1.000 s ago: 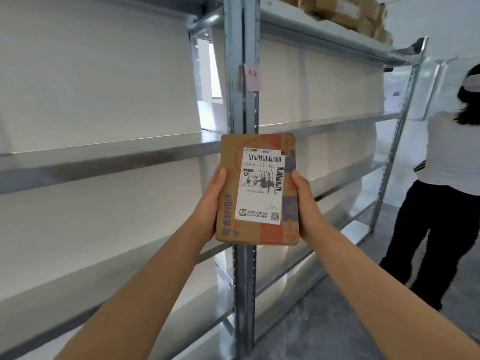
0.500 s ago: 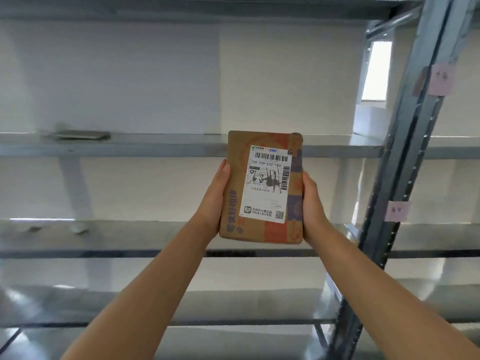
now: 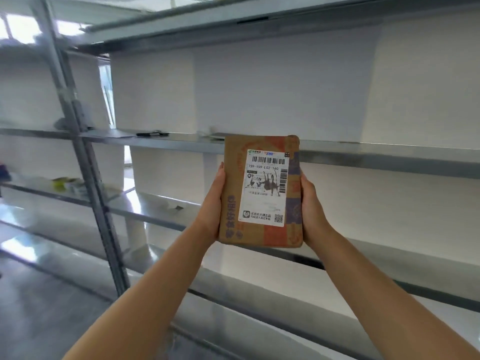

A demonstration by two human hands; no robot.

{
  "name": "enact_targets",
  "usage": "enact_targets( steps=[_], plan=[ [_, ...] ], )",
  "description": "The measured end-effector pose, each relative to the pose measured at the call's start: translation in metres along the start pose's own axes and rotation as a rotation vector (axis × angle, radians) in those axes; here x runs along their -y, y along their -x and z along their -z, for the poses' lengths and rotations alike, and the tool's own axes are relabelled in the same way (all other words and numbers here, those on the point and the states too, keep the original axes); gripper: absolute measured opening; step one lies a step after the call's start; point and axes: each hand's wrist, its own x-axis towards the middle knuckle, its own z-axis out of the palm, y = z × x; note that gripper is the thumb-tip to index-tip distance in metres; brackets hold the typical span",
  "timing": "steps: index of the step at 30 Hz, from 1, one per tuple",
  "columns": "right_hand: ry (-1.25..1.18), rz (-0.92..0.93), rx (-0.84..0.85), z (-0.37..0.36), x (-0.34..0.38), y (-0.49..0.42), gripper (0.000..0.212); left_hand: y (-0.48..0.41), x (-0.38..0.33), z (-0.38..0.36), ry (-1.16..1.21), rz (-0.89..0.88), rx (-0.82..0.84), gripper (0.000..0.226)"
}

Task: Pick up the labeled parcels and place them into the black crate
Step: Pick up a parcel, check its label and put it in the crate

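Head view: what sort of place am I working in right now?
Probably a parcel storeroom or sorting warehouse: long metal shelving bays, a cardboard parcel with a barcoded shipping label, and a bare grey floor.

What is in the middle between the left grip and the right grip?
The labeled parcel: the head view shows the left grip holding its left edge and the right grip its right edge, white label facing the camera.
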Motion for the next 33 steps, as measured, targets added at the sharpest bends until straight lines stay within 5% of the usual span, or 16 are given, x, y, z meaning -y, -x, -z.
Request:
enact_targets(
  steps=[9, 16, 33],
  plan=[
    [-0.025, -0.106, 0.174, -0.146, -0.074, -0.039, 0.051, 0.043, -0.039, 0.15, -0.076, -0.088, -0.163, 0.069],
    [-0.087, -0.094, 0.332, -0.226, -0.117, -0.073, 0.049, 0.058, -0.056, 0.232, -0.095, -0.077, -0.317, 0.055],
    [-0.302, -0.173, 0.727, -0.37, -0.176, -0.208, 0.043, 0.024, -0.102, 0.336, -0.165, -0.233, -0.87, 0.047]
  ],
)
